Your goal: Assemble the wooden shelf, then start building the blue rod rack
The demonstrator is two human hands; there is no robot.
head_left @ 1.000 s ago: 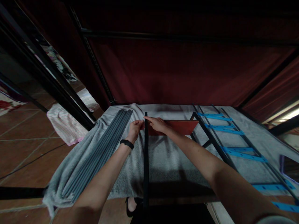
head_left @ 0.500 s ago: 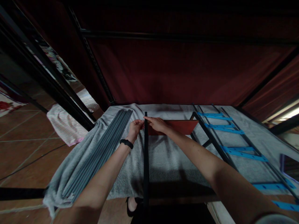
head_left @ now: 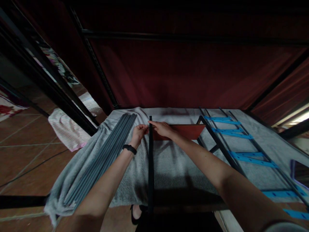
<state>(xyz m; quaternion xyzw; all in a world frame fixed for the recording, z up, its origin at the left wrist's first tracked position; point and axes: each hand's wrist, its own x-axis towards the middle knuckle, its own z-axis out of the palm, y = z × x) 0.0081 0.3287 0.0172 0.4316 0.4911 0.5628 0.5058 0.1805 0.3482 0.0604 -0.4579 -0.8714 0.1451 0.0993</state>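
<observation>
My left hand (head_left: 139, 132), with a black band on the wrist, is curled closed against the left side of a black metal upright bar (head_left: 151, 161) near its far end. My right hand (head_left: 163, 128) lies on the right side of the same bar, fingers pinched at the spot where a red panel (head_left: 190, 131) meets it. What either set of fingers grips is too small and dark to make out. The bar lies on a grey towel (head_left: 169, 164).
A bundle of grey rods (head_left: 106, 154) lies along the towel's left side. A black frame with blue cross strips (head_left: 241, 145) lies to the right. Dark red fabric hangs behind. Black frame posts (head_left: 60, 96) stand on the left over a tiled floor with a striped cloth (head_left: 67, 129).
</observation>
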